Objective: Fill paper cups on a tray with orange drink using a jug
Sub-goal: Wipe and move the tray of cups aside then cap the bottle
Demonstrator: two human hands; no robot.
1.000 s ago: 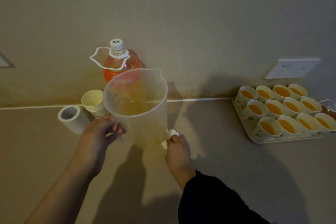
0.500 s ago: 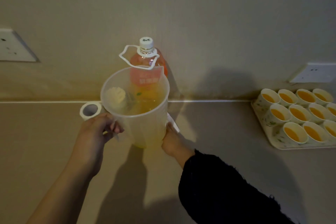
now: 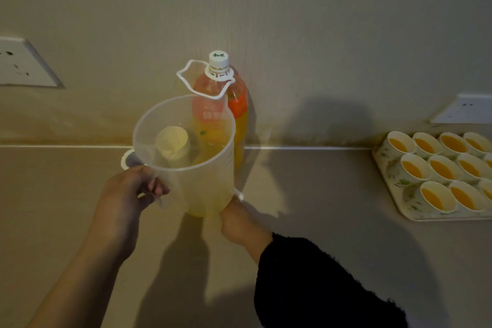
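Left hand (image 3: 127, 194) grips the jug (image 3: 191, 162) handle, jug raised off the worktop (image 3: 319, 189). Right hand (image 3: 239, 221) cups its base, fingers hidden underneath, something white poking out. Beyond the jug, a bottle (image 3: 234, 104). Far right of both hands, filled cups (image 3: 415, 168) on a tray (image 3: 399, 202), partly cut off.

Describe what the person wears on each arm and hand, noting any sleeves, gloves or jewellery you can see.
The left hand is bare, and its forearm is uncovered to the frame's edge, with no sleeve showing. The right hand is also bare, but its arm wears a long black fuzzy-textured sleeve ending at the wrist. No gloves, rings, watches or bracelets are visible on either.
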